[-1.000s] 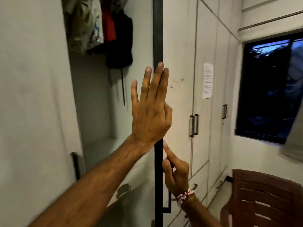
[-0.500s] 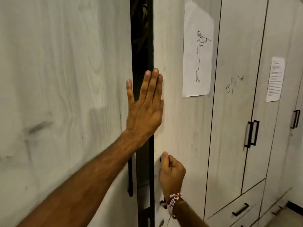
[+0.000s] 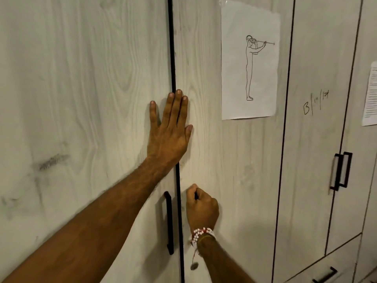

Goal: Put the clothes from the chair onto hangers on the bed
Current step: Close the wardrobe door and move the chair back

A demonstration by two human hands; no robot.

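1. A person's left hand lies flat against a pale wood-grain wardrobe. Its fingers are straight and nearly together. The palm spans the dark seam between the left door and the right door.
2. The little finger rests on the left door, and the index finger and thumb rest on the right door. The hand covers the seam where it crosses it.
3. Below and just right of it, the right hand is curled into a fist against the right door. It grips a dark handle, of which only a sliver shows between the fingers.
4. A red-and-white beaded bracelet circles the right wrist. A thread hangs from it to a small blurred tag that is too soft to identify.
5. Just left of the right hand, across the seam, the left door's black bar handle stands upright and untouched. The left forearm passes in front of the door beside it.
6. Above and right of both hands, a taped sheet carries a line drawing of a standing figure.
7. Further right are a handwritten marking, only partly legible, and a printed notice cut off by the frame edge.
8. Well right of the right hand is a pair of black handles. A drawer pull is clipped at the bottom edge.
9. The clothes, chair, hangers and bed lie outside the frame, so their positions cannot be told.
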